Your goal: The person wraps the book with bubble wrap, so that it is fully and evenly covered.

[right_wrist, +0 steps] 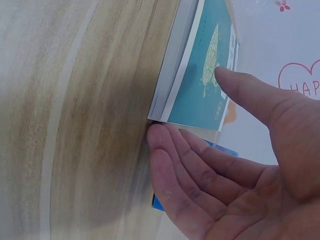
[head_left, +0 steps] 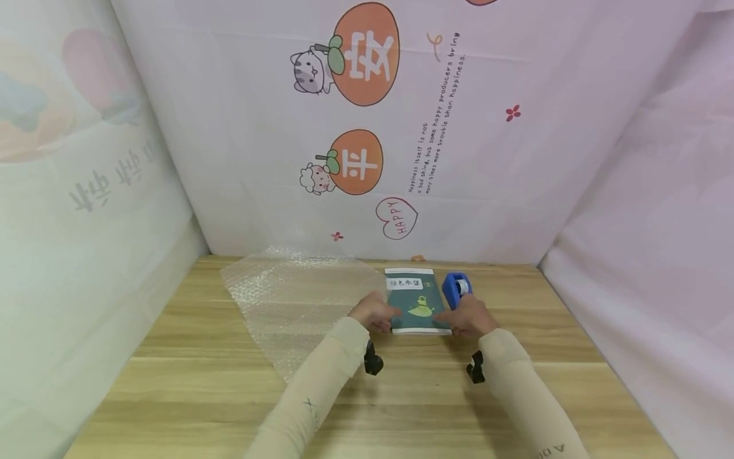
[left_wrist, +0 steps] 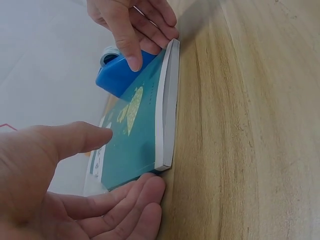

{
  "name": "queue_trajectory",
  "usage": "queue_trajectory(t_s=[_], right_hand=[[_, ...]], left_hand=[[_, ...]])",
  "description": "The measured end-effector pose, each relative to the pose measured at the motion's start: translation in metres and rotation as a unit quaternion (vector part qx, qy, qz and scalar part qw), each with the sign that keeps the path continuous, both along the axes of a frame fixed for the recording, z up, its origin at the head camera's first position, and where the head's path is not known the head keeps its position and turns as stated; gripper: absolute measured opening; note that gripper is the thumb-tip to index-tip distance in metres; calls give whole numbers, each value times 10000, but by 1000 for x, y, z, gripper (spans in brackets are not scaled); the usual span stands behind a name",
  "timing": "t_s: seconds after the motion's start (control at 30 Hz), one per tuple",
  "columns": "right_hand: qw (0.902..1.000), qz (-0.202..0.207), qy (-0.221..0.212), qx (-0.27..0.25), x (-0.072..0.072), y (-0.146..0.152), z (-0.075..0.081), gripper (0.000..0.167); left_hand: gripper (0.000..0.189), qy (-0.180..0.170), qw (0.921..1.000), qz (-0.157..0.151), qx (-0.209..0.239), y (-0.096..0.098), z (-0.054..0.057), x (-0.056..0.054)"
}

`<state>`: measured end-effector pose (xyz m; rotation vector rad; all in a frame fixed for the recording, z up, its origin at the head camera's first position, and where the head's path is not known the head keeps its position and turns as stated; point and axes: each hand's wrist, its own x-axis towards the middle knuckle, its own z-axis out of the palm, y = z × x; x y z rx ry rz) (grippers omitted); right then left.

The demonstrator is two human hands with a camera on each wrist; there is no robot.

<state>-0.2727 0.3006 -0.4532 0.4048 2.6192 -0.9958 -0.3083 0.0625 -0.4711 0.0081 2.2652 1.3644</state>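
A green-covered book (head_left: 408, 301) with a yellow leaf-like picture lies flat on the wooden table, its white-edged pages (left_wrist: 170, 110) showing in the left wrist view. On its left side is my left hand (head_left: 375, 310), fingertips right at the book's edge and thumb raised over the cover. My right hand (head_left: 473, 315) mirrors it on the opposite side. In the right wrist view its fingers (right_wrist: 200, 175) lie extended by the book's corner, and the thumb (right_wrist: 245, 90) stands above the cover. Neither hand is wrapped round the book.
A blue tape dispenser (head_left: 452, 291) stands just right of the book, partly behind the right hand. To the left, a sheet of clear bubble wrap (head_left: 304, 299) is spread on the table (head_left: 401, 408). Printed white cloth (head_left: 252, 159) walls the back and both sides.
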Motion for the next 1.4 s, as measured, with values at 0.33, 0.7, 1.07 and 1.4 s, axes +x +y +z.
queue_trajectory(t_s=[0.33,0.7,1.07,1.4], right_hand=[[9999,25,-113,36,-4,3,-1,43],[9997,42,-226,45,-5,7,-4,45],[9998,47,-198,32,-4,9,-6,51],[9994,117,-186,-285,-5,17,-9,53]], left_hand=[[25,-87,9996,-25,280,-4,1,2],[20,-253,9982,143,534,-1,5,3],[9,-713,9840,519,1547,-3,-3,-2],[11,-899,9715,623,2101,-4,-1,0]])
